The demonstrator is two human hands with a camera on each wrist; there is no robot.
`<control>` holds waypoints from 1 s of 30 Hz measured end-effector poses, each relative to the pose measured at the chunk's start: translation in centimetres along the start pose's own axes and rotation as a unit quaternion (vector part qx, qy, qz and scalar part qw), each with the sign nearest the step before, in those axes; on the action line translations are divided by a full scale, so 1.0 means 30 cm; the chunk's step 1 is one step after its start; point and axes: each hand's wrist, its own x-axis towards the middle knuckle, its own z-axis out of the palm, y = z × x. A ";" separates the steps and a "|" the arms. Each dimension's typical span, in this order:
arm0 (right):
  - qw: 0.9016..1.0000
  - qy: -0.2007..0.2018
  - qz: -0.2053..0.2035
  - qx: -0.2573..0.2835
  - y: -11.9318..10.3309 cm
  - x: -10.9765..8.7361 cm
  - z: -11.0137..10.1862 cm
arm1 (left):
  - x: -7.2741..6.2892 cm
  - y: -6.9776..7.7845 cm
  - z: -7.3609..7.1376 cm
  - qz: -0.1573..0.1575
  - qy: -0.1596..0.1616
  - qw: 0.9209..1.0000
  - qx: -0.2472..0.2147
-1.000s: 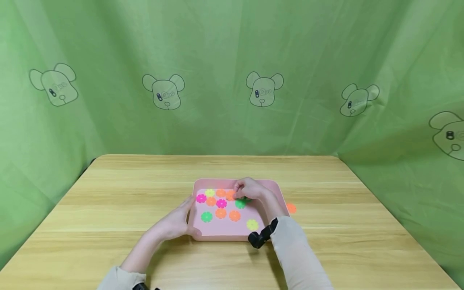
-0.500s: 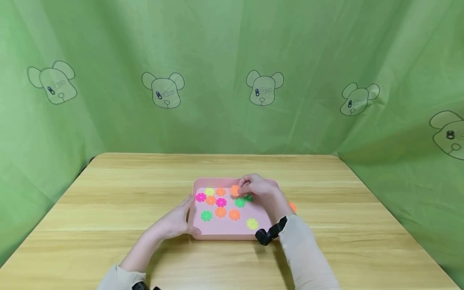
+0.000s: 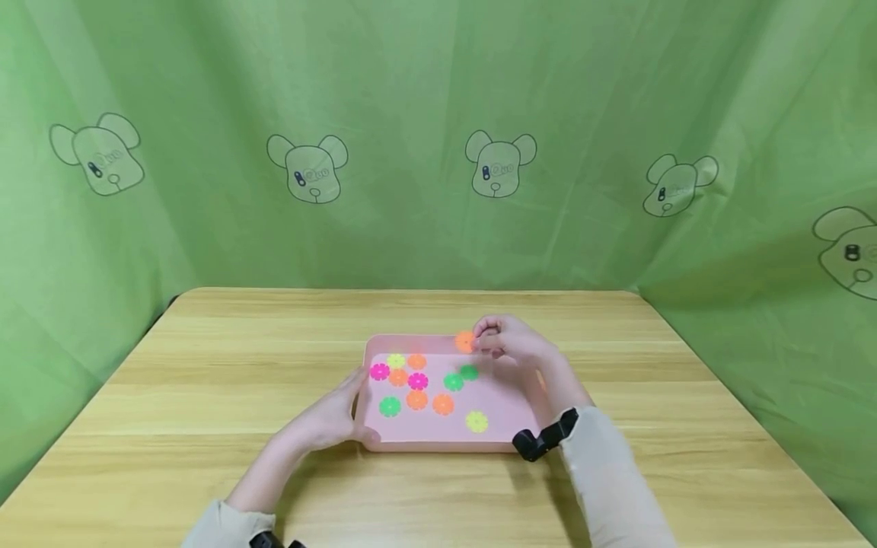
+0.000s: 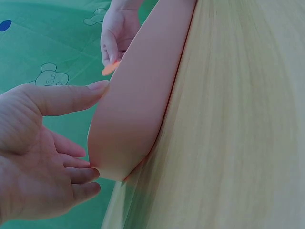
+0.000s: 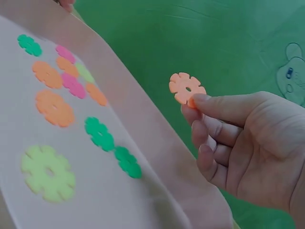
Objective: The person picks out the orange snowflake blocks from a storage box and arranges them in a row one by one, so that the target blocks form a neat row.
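Note:
My right hand (image 3: 515,342) pinches an orange notched building disc (image 5: 185,87) between thumb and fingers, raised above the far wall of the pink tray (image 3: 445,447). My left hand (image 3: 329,417) rests against the tray's left end; in the left wrist view its thumb and fairly straight fingers touch the wall. Inside the tray lie several flat discs: a yellow disc (image 5: 48,173) near the front, green discs (image 3: 454,381) right of centre, a magenta disc (image 3: 418,381) and orange discs (image 3: 443,404) around the middle.
The tray stands on a wood-grain table (image 3: 240,365). A green curtain (image 3: 411,236) with mouse-head drawings hangs behind and at the sides. A sliver of orange (image 3: 541,379) shows beside my right forearm, mostly hidden.
My right hand has lifted the orange disc and carried it up and to the right, away from the others. The green disc beneath shows more fully. My left hand stays put.

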 end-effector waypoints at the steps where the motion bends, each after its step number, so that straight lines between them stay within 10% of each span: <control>1: 1.000 0.000 0.000 0.003 -0.003 -0.009 -0.011 | 0.001 0.000 0.000 0.001 0.000 1.000 0.001; 30: 0.996 0.086 0.040 0.003 0.253 -0.287 -0.298 | 0.003 -0.011 -0.003 0.005 -0.001 1.000 -0.001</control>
